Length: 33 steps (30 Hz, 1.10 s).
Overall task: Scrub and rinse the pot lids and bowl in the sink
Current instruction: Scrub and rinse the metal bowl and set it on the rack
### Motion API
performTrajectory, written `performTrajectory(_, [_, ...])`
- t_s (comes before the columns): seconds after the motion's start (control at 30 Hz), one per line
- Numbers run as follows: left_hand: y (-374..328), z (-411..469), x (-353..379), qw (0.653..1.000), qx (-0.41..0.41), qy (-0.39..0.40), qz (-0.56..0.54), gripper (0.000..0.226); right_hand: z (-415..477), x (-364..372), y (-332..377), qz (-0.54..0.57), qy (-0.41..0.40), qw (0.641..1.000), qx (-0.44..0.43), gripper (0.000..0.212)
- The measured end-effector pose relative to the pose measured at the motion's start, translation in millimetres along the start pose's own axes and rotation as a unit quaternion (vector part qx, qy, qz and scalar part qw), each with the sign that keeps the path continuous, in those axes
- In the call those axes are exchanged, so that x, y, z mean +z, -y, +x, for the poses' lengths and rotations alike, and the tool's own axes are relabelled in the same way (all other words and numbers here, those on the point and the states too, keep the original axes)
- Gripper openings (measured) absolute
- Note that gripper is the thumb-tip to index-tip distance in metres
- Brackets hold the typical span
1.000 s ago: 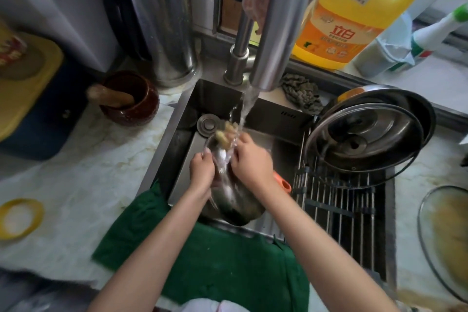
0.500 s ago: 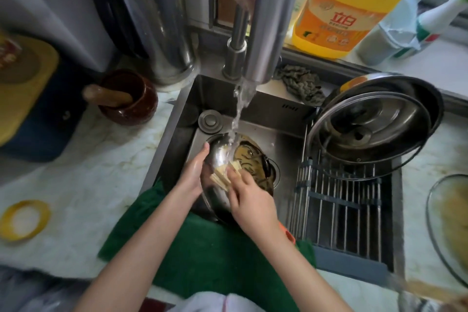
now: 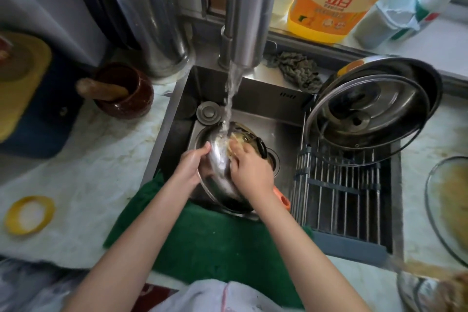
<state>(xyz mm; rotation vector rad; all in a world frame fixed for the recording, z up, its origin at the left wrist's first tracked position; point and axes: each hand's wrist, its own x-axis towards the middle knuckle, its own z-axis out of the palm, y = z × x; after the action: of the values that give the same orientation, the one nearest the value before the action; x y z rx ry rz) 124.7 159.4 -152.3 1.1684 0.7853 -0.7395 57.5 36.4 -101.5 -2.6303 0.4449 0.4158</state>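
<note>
Fingers, left: the fingers (image 3: pixel 202 151) of the left hand (image 3: pixel 190 167) are curled round the left rim of a steel piece (image 3: pixel 220 170), gripping it.
Fingers, right: the right hand (image 3: pixel 250 172) has its fingers (image 3: pixel 240 153) bent close together over a yellowish scrub pad (image 3: pixel 234 138), holding it against the upper part of the piece.
Where the piece is: in the left half of the sink (image 3: pixel 177 114), tilted up on edge, with the water stream (image 3: pixel 230 99) from the tap (image 3: pixel 249 7) landing on it.
Lid or bowl: I cannot tell. A black knob (image 3: pixel 262 148) shows just behind it.
On the rack: two lids (image 3: pixel 367 114) lean on the drying rack (image 3: pixel 336 197) across the sink's right half.
Waiting: a smeared glass lid (image 3: pixel 450 205) lies at the right edge of the tabletop (image 3: pixel 88 172).
Step in hand: scrubbing under running water. With that lid unwashed, I'd judge the task about midway.
Next move calls for: a firm left grip, since wet steel is likely to be slippery. The piece should be turned so pad and water reach the rest of its face, then rinsed clean before it goes to the rack.
</note>
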Motion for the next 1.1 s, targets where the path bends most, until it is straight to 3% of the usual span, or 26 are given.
performTrajectory(0.1, [-3.8,3.6,-6.7,0.999,-0.005,-0.022,-0.027,0.017,-43.9,9.5,-4.5,0.016,0.042,0.997,-0.058,0.047])
performTrajectory(0.23, [2.3,2.8,-6.3,0.999,-0.009,-0.025,-0.047,0.017,-12.1,5.7,-18.1,0.004,0.006,0.998,0.055,0.046])
performTrajectory(0.43, [3.0,4.6,-14.4,0.995,-0.028,-0.058,-0.074,0.016,-40.5,4.0,7.5,-0.01,0.039,0.995,-0.086,0.046])
performTrajectory(0.5, [1.6,7.3,-15.3,0.994,-0.036,-0.065,-0.086,0.016,-49.4,-1.7,-21.8,-0.015,0.035,0.999,-0.039,0.048])
performTrajectory(0.6, [-1.3,12.6,-17.5,0.992,-0.038,-0.084,-0.088,0.035,-38.2,-3.3,-40.0,-0.021,-0.009,0.999,0.023,0.045])
performTrajectory(0.7, [-3.1,23.3,-20.8,0.989,-0.043,-0.11,-0.085,0.05,-47.2,2.1,-9.1,-0.006,-0.033,0.997,-0.065,0.044])
performTrajectory(0.8, [-14.6,3.8,-9.1,0.989,-0.048,-0.112,-0.083,0.027,-68.8,3.4,-18.2,-0.05,-0.033,0.988,-0.145,0.046])
performTrajectory(0.97, [-19.2,5.2,-1.0,0.99,-0.053,-0.101,-0.08,0.029,-48.1,-1.5,-36.6,-0.002,-0.081,0.995,0.065,0.05])
performTrajectory(1.03, [-14.7,26.4,-11.0,0.988,-0.053,-0.125,-0.076,0.042,-51.1,6.6,-9.8,0.009,-0.099,0.995,0.004,0.053])
performTrajectory(1.1, [-18.1,14.4,-7.7,0.988,-0.058,-0.126,-0.067,0.037,-64.1,12.4,-5.2,-0.012,-0.081,0.993,-0.088,0.055])
